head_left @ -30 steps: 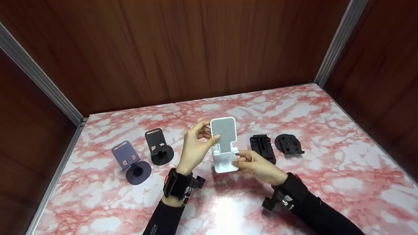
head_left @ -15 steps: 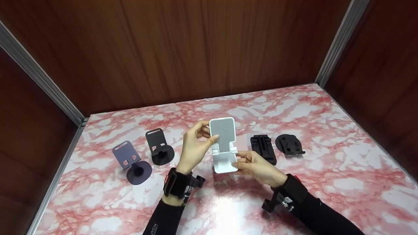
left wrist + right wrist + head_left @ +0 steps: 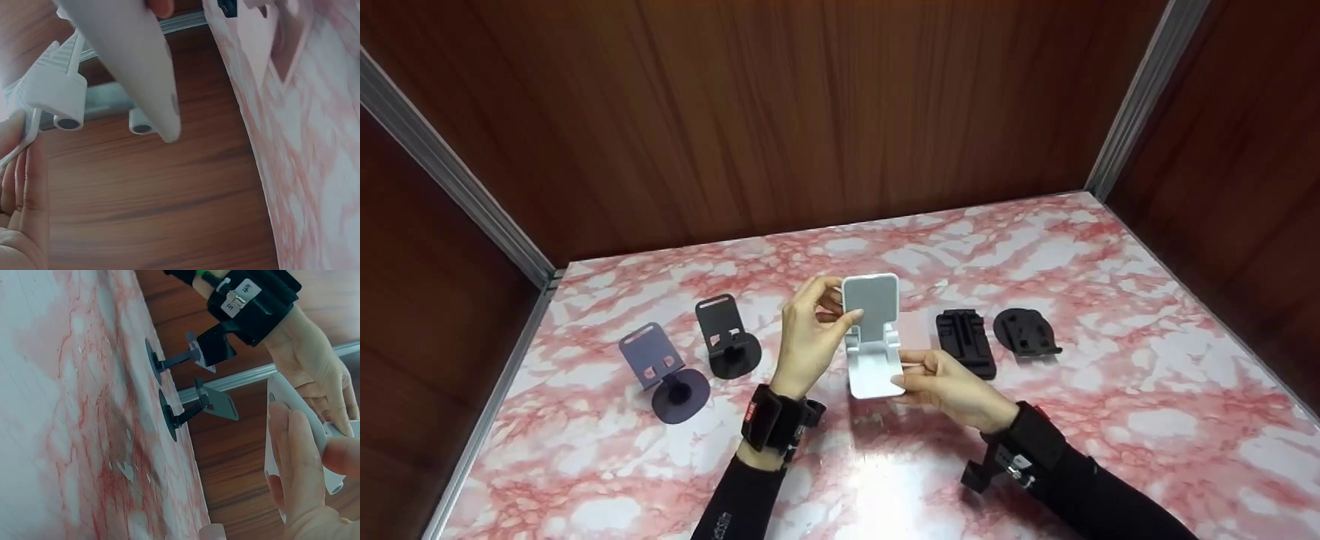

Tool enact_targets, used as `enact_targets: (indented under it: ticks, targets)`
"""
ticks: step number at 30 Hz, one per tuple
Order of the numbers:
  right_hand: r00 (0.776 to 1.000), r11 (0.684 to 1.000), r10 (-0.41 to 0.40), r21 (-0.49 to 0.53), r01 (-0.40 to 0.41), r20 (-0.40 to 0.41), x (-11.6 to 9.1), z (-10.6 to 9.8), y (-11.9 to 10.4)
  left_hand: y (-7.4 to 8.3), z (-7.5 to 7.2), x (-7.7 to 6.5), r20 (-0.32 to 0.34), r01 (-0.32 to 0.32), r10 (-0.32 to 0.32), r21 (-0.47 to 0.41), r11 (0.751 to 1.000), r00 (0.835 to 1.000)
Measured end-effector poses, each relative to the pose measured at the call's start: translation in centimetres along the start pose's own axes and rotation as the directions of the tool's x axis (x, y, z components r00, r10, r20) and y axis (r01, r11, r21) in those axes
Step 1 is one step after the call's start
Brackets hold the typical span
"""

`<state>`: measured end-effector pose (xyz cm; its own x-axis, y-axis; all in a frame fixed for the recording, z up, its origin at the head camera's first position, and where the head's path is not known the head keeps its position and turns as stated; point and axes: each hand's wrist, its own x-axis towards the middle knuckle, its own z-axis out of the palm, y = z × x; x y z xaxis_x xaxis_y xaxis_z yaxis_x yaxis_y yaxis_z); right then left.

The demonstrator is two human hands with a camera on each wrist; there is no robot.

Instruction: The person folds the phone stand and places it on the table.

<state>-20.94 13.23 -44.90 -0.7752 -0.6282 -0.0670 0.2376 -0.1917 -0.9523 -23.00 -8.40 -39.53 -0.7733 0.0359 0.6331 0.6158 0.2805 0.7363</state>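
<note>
Seemingly, adjusting the white stand is the step in hand: at the head view's centre, the left hand pinches its padded backrest, the right hand its base. Tilting next would call for a steady base.

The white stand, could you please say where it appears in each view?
Head: white stand, near the centre, slightly low.
Left wrist: white stand, upper left.
Right wrist: white stand, right side, around mid-height.
Shared landmark: marbled table, at bottom, right and left respectively.
</note>
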Motion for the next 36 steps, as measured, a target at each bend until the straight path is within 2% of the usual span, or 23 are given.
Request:
enact_targets:
  ticks: [4, 8, 15, 21, 24, 30, 33, 36]
  targets:
    - [1.0, 1.0, 0.003, -0.002, -0.003, -0.015, -0.1, 0.1, -0.1, -0.1, 0.1, 0.0, 0.006, -0.082, 0.082, 0.043, 0.996, 0.997]
    - [1.0, 1.0, -0.003, -0.001, 0.003, -0.014, -0.1, 0.1, -0.1, -0.4, 0.2, 0.0, 0.002, -0.165, 0.166, 0.121, 0.979, 0.986]
    - [1.0, 1.0, -0.021, -0.019, 0.021, -0.001, -0.1, 0.0, -0.3, -0.7, 0.6, -0.4, -0.01, -0.266, 0.281, 0.292, 0.919, 0.96]
    - [0.999, 0.999, -0.034, 0.027, 0.034, -0.023, -0.1, -0.5, -0.8, -0.9, 1.5, -0.8, 0.04, -0.35, 0.363, 0.384, 0.855, 0.931]
    - [0.999, 0.997, -0.029, 0.065, 0.032, -0.034, 0.0, -0.7, -1.0, -1.0, 1.7, -0.9, 0.06, -0.383, 0.392, 0.39, 0.837, 0.918]
    - [0.999, 0.992, 0.007, 0.13, -0.001, -0.05, -0.1, -0.9, -1.2, -1.3, 1.7, -0.9, 0.095, -0.437, 0.433, 0.355, 0.827, 0.897]
    - [0.999, 0.986, 0.021, 0.166, -0.015, -0.035, -0.1, -0.9, -1.4, -1.3, 1.7, -0.8, 0.114, -0.457, 0.447, 0.345, 0.82, 0.887]
    - [1.0, 0.982, 0.022, 0.189, -0.024, 0.013, -0.1, -1.1, -1.6, -1.3, 1.7, -0.8, 0.136, -0.475, 0.457, 0.334, 0.814, 0.879]
